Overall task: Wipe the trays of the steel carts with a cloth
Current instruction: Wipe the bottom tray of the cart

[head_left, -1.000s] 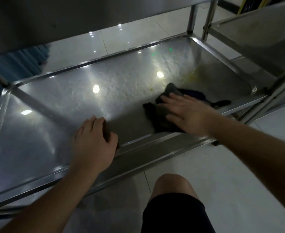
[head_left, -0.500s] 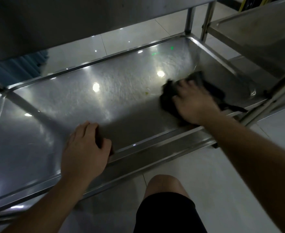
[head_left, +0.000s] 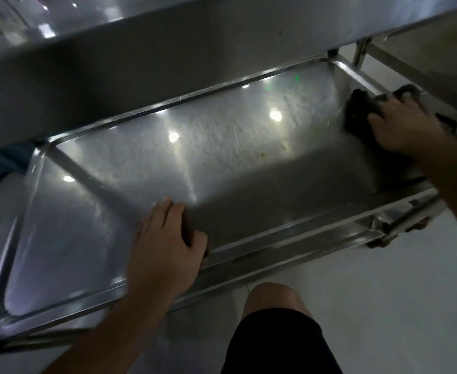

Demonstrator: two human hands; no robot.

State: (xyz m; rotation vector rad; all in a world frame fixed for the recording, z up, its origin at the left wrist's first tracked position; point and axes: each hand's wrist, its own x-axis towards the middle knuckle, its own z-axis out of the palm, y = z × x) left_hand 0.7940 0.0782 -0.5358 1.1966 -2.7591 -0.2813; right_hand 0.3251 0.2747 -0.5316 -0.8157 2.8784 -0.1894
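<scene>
Nearest: a bare knee (head_left: pixel 271 295) above black shorts, over pale tiled floor (head_left: pixel 397 306); person appears to crouch at the cart's front.

Left hand (head_left: pixel 165 247) rests over the near rim of the shallow rectangular stainless-steel lower tray (head_left: pixel 146 168), fingers laid fwd onto the tray floor, thumb hooked by the rim. It holds nothing; judged to be steadying the cart.

Tray long axis runs left-right across the view, tilted so the right end lies farther away. Surface shiny w/ ceiling-light reflections. Small yellowish specks (head_left: pixel 262 155) sit mid-tray, right of centre.

Right hand (head_left: pixel 402 125) is at the tray's far right end, pressing down on a dark crumpled cloth (head_left: pixel 356 109), fingers bent over it. Cloth bunches against the right wall near the far right corner; part seems to lap over the rim, blurred, cannot confirm. Whether a grip or a flat press: cannot tell exactly.

Above and beyond: grey underside of the steel upper shelf (head_left: pixel 168 63); a second steel cart (head_left: pixel 424 49) just beside, at right.

Step in hand, judged: wiping the right end. Recommend firm flat pressure, run cloth into the corner radius and along the walls, then overlapping passes along the long axis toward the left, taking in the specks. Left portion likely outstanding.
</scene>
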